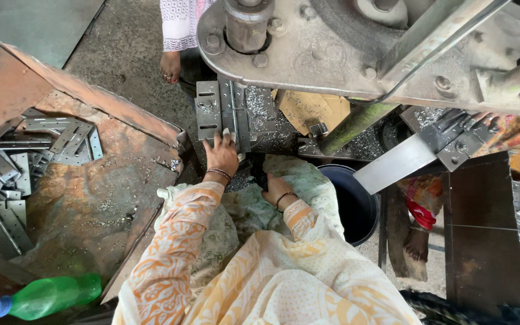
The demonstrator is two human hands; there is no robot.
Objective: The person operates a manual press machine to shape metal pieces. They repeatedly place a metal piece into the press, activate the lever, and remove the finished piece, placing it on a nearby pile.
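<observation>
I am pressing my left hand (221, 153) flat on the metal plate (219, 111) under the big press (344, 48). My right hand (277, 188), beside it, is curled; I cannot tell why. The press could be pinching my fingers.

Right hand (277, 190) fingers are hiding below the die block (234, 112); bottle (42, 297) cap is running off-frame, far left of it.

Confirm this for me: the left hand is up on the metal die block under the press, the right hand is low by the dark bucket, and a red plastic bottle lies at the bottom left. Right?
Not quite. The bottle at the bottom left is green with a blue cap, not red, as the head view shows. The rest holds: the left hand rests on the metal die block, and the right hand sits low beside the dark bucket.
</observation>
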